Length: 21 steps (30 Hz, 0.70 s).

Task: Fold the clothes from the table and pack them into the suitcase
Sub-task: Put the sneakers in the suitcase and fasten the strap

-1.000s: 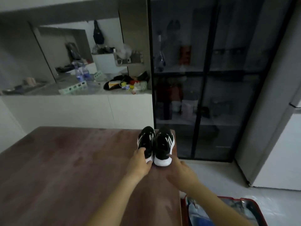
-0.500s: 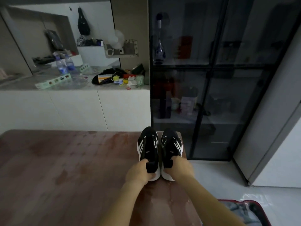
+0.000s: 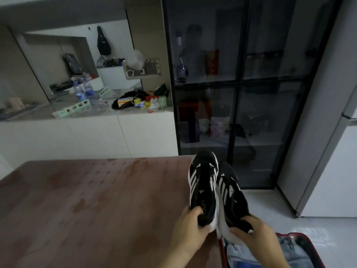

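Both hands are up by the right edge of the table (image 3: 87, 200), each holding a shoe. I see my left hand (image 3: 188, 227) curled round the heel of the left shoe (image 3: 203, 186). My right hand (image 3: 258, 236) is curled round the heel of the right shoe (image 3: 231, 196). The shoes touch, toes pointing away. Right of the table, the red suitcase (image 3: 311, 246) lies open with blue clothes (image 3: 241, 256) inside.

The left hand (image 3: 190, 227) and right hand (image 3: 257, 235) are bare, forearms too.
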Each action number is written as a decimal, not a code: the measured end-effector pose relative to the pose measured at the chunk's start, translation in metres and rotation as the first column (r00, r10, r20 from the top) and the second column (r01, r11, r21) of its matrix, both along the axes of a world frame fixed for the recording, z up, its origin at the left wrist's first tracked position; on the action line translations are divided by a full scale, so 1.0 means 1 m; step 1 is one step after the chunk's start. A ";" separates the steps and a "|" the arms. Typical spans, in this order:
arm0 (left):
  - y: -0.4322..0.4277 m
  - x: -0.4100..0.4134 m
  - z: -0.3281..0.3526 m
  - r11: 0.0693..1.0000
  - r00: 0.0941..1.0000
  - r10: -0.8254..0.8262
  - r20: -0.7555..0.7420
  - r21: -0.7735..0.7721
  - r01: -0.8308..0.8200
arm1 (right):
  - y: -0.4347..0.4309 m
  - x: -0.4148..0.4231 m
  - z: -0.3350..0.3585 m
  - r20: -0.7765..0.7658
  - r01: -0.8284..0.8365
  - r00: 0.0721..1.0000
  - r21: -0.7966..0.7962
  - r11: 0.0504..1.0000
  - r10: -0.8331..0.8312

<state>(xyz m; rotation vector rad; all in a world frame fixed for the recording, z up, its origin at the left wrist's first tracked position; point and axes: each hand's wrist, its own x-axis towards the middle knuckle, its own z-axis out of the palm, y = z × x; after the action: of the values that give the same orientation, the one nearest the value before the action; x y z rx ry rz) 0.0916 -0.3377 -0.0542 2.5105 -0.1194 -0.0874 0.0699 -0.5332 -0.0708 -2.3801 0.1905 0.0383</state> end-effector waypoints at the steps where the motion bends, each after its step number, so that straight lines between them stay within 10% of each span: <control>1: -0.019 -0.009 0.004 0.999 0.999 -0.033 0.006 -0.006 0.033 | -0.017 -0.016 0.005 -0.005 0.022 1.000 0.023 0.999 -0.022; 11: -0.221 -0.147 -0.058 0.976 0.986 -0.147 -0.080 -0.175 0.132 | -0.207 -0.193 -0.047 -0.071 0.156 0.986 0.086 0.984 -0.150; 21: -0.314 -0.289 -0.274 0.956 0.895 -0.293 -0.337 -0.124 0.267 | -0.328 -0.358 -0.240 -0.507 0.110 0.852 -0.078 0.991 -0.134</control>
<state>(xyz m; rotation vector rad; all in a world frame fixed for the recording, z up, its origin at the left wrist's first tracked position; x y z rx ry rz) -0.1972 -0.6521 -0.3284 2.3431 -0.3300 -0.6373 -0.2878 -0.8613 -0.3111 -2.3497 0.6007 0.6190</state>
